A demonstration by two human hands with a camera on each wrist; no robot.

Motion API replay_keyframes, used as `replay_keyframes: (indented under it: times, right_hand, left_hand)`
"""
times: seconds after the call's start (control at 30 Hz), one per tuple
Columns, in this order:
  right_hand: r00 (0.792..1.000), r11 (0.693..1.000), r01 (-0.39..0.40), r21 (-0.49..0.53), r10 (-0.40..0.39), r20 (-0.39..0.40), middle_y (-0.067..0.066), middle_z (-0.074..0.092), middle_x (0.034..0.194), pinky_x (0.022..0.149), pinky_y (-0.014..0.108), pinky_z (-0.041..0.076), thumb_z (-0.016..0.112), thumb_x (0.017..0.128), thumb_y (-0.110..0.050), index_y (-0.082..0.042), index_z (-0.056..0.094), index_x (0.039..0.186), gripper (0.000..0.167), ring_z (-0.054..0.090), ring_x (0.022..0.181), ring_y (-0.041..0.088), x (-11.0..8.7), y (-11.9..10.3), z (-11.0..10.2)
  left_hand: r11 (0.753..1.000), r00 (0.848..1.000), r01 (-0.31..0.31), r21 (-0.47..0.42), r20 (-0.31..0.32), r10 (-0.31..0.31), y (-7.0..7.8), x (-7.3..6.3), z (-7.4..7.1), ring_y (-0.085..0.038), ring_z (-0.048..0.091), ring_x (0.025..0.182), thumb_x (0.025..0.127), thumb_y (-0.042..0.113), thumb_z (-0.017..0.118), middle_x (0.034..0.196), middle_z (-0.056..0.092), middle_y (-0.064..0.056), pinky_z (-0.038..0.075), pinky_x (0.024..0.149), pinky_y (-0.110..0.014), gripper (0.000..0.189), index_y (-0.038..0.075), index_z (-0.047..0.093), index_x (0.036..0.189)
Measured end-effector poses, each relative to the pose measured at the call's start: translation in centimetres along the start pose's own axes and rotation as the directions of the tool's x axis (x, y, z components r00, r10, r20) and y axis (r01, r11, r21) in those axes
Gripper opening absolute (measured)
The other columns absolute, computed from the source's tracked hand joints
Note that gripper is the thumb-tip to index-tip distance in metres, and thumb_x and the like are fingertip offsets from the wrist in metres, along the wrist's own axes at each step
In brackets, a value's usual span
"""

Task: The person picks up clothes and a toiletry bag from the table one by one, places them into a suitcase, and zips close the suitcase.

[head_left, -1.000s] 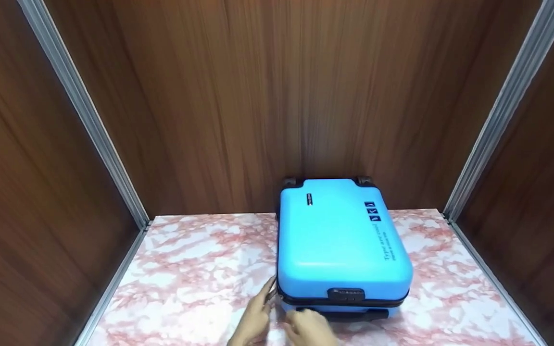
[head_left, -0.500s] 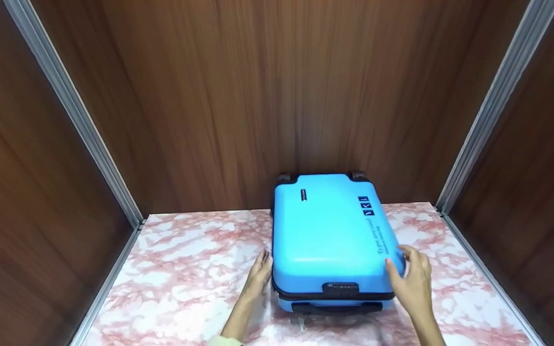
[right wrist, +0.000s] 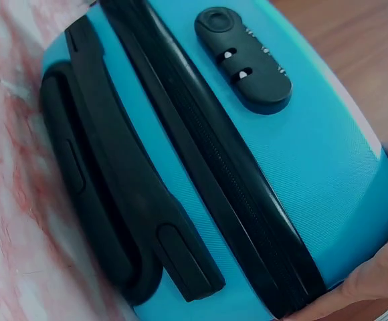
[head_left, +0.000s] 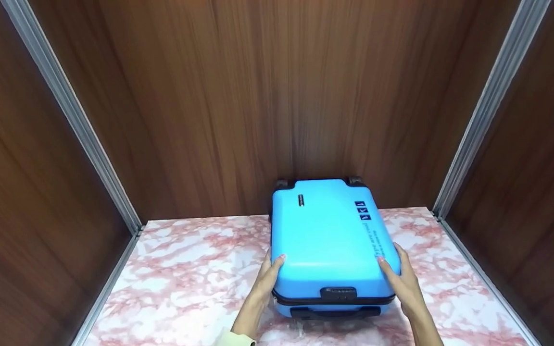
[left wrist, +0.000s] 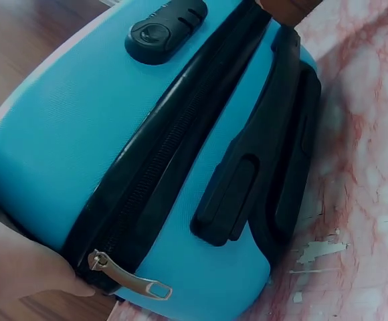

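Note:
A blue hard-shell suitcase [head_left: 327, 235] lies flat on the table, its wheels toward the back wall. My left hand [head_left: 262, 286] grips its left side near the front corner, thumb over the top edge. On the opposite side my right hand [head_left: 406, 283] grips it the same way, thumb on the lid beside the printed lettering. The black combination lock [right wrist: 244, 60] and carry handle [right wrist: 134, 167] face me at the front end. In the left wrist view a metal zipper pull [left wrist: 130, 275] hangs at the left corner, close to my left hand. My fingers under the sides are mostly hidden.
The table [head_left: 190, 278] has a pink and white marbled top. Brown wood-grain panels [head_left: 238, 110] rise at the back and both sides, joined by metal corner rails [head_left: 493, 110]. The suitcase wheels [head_left: 355, 181] sit close to the back panel.
My right hand has moved from the front left corner to the suitcase's right side and now grips it. My left hand has come up onto the left side, its thumb over the edge.

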State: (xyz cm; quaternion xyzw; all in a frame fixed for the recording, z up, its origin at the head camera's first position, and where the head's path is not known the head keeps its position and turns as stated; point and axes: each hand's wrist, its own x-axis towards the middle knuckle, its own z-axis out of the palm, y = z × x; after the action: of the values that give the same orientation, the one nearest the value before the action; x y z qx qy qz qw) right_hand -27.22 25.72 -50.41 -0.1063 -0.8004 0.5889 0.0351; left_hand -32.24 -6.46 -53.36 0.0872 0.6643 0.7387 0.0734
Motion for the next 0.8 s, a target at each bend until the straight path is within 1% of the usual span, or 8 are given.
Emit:
replay_keyframes:
  times: [0.17,0.23,0.37,0.43,0.5,0.6,0.7,0.8]
  right_hand:
    - [1.0,1.0,0.008,-0.021,-0.008,0.002,0.026,0.012,0.164,0.114,0.064,0.027,0.055,0.101,-0.044,-0.015,0.007,0.161,0.083,0.021,0.148,0.047,0.1,0.1,0.1]
    - [1.0,1.0,0.01,-0.013,-0.01,0.01,0.026,0.012,0.164,0.114,0.064,0.027,0.055,0.101,-0.043,-0.015,0.008,0.161,0.082,0.02,0.148,0.047,0.2,0.1,0.0]
    - [0.999,1.0,0.019,0.016,-0.02,0.038,0.025,0.009,0.165,0.111,0.064,0.031,0.055,0.101,-0.04,-0.015,0.009,0.161,0.08,0.021,0.147,0.047,0.5,0.1,-0.6]
    - [0.997,0.999,0.028,0.042,-0.03,0.064,0.025,0.01,0.164,0.108,0.059,0.035,0.055,0.101,-0.038,-0.016,0.01,0.161,0.078,0.024,0.145,0.045,0.8,0.2,-0.9]
    - [0.994,0.997,0.035,0.062,-0.041,0.098,0.024,0.011,0.164,0.102,0.051,0.042,0.055,0.102,-0.037,-0.016,0.012,0.161,0.076,0.029,0.142,0.042,1.2,0.3,-1.2]
    - [0.988,0.994,0.04,0.102,-0.055,0.142,0.022,0.015,0.163,0.092,0.04,0.047,0.054,0.102,-0.033,-0.018,0.016,0.16,0.071,0.038,0.134,0.039,1.8,0.5,-1.7]
    - [0.978,0.99,0.05,0.129,-0.075,0.194,0.021,0.017,0.162,0.086,0.035,0.049,0.052,0.103,-0.029,-0.018,0.019,0.159,0.066,0.044,0.126,0.035,2.5,0.7,-2.5]
    - [0.961,0.988,0.068,0.14,-0.102,0.258,0.021,0.018,0.161,0.087,0.036,0.049,0.05,0.103,-0.028,-0.017,0.02,0.159,0.064,0.046,0.123,0.031,3.6,0.9,-3.3]
  left_hand:
    - [1.0,1.0,0.001,-0.011,0.021,-0.001,0.1,-0.7,-0.2,-0.043,0.006,0.152,0.104,0.033,0.045,0.166,0.002,-0.025,0.013,0.121,-0.061,0.078,0.003,-0.001,0.16]
    - [1.0,1.0,0.01,-0.022,0.02,-0.009,0.2,-1.0,-0.1,-0.042,0.0,0.153,0.104,0.034,0.046,0.166,-0.003,-0.025,0.007,0.122,-0.061,0.081,0.003,-0.004,0.159]
    - [0.997,0.998,0.068,-0.043,-0.012,-0.068,0.4,-1.9,0.7,-0.042,-0.013,0.152,0.104,0.037,0.048,0.164,-0.014,-0.026,-0.003,0.122,-0.061,0.089,-0.001,-0.011,0.157]
    - [0.991,0.992,0.122,-0.061,-0.036,-0.124,0.5,-2.7,1.0,-0.044,-0.018,0.15,0.103,0.041,0.05,0.163,-0.02,-0.027,-0.006,0.121,-0.063,0.094,-0.002,-0.015,0.156]
    - [0.984,0.985,0.157,-0.078,-0.052,-0.162,0.5,-3.5,1.3,-0.044,-0.023,0.149,0.102,0.043,0.05,0.161,-0.025,-0.027,-0.009,0.119,-0.064,0.098,-0.002,-0.019,0.155]
    - [0.977,0.979,0.188,-0.101,-0.066,-0.195,0.5,-4.8,2.0,-0.044,-0.029,0.146,0.102,0.043,0.051,0.159,-0.03,-0.027,-0.012,0.117,-0.066,0.1,0.0,-0.024,0.153]
    - [0.984,0.979,0.17,-0.058,-0.103,-0.175,0.4,-6.2,3.1,-0.048,-0.026,0.146,0.102,0.036,0.051,0.158,-0.028,-0.031,-0.012,0.117,-0.066,0.098,-0.005,-0.022,0.152]
    - [0.984,0.972,0.178,0.025,-0.163,-0.171,0.0,-7.7,4.6,-0.053,-0.02,0.146,0.099,0.032,0.054,0.156,-0.021,-0.038,-0.009,0.118,-0.066,0.098,-0.013,-0.017,0.151]
